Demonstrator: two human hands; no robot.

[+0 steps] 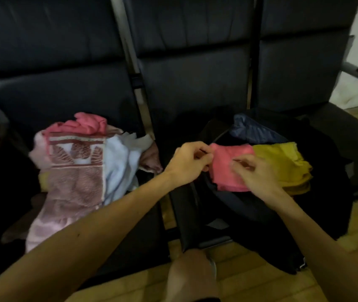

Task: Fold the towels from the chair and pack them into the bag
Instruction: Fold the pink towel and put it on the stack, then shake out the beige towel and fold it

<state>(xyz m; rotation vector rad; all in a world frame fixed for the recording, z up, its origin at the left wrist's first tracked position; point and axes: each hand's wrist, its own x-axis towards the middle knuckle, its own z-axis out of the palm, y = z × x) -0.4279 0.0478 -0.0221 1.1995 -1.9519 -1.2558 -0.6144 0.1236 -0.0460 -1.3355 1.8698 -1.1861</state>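
A folded pink towel (228, 171) lies in the open mouth of a black bag (326, 192), at the side of the opening that is to the person's left. It looks soft, light and limp, so it would likely sag or unfold if lifted by one corner; holding it by two opposite edges, or with a flat palm under the stack, seems the safest way to handle it.

Both hands are on it. The left hand (190, 162) has curled fingers pinching the towel's left edge at the bag's rim. The right hand (258, 177) lies over the towel's near right part, fingers bent down onto the cloth and apparently gripping a fold, though blur softens the detail.

Touching the pink towel, further right inside the bag, sits a folded mustard-yellow towel (282, 164). A dark blue cloth (254, 129) shows at the back of the bag.

Left of the bag, on the next seat of the black chair (195, 83), a loose pile of towels (80, 171) waits unfolded. Below the bag is a wooden floor (250, 269).
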